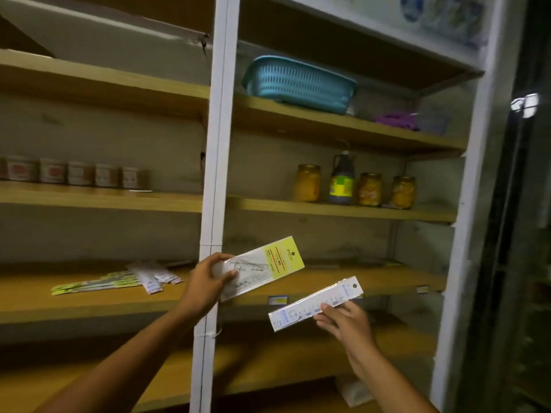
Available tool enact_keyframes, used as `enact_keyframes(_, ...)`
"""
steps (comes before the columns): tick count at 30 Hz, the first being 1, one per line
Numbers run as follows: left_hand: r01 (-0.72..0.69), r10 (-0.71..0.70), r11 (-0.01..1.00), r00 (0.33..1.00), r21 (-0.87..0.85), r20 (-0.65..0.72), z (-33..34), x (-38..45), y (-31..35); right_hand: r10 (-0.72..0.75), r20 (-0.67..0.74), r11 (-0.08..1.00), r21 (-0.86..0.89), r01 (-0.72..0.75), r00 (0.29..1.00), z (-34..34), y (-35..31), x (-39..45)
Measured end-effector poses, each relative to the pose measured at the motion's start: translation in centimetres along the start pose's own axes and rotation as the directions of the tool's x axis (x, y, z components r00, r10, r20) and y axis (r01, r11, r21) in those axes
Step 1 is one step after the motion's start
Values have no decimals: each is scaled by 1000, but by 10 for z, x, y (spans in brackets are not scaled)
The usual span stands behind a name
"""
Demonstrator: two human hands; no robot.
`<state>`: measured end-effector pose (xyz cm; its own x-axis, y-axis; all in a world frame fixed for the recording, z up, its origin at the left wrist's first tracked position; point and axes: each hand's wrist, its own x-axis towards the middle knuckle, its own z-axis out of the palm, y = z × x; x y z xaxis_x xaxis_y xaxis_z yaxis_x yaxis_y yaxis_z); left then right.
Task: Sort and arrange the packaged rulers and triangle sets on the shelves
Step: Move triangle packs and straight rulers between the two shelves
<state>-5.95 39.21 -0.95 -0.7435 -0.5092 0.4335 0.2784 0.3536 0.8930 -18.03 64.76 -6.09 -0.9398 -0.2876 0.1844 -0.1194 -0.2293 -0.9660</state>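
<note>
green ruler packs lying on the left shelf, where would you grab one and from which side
Judging from the pose, take the near left end of the green ruler packs. They lie flat and fanned on the wooden shelf, long axes running left to right, and that end sticks out free while the right end tucks under the white packs. Come from the front and pinch across the narrow width.

Dim room, wooden shelves (98,201) on white uprights (219,144), grey wall (119,129) behind, dark glass door (524,204) rightward.

Print on the jars (77,174) is blurred; the purple item (396,120) is indistinct.
</note>
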Motion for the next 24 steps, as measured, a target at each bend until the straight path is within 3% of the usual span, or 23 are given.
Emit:
enact_keyframes(14, -102, 106, 994, 990, -42, 94, 137, 146, -25, -19, -180, 1000, -2, 18, 983, -104, -16, 129)
enact_keyframes(24, -107, 109, 994, 989, -32, 98, 200, 211, -37, -1, -199, 1000, 24, 5, 980, -145, 3, 221)
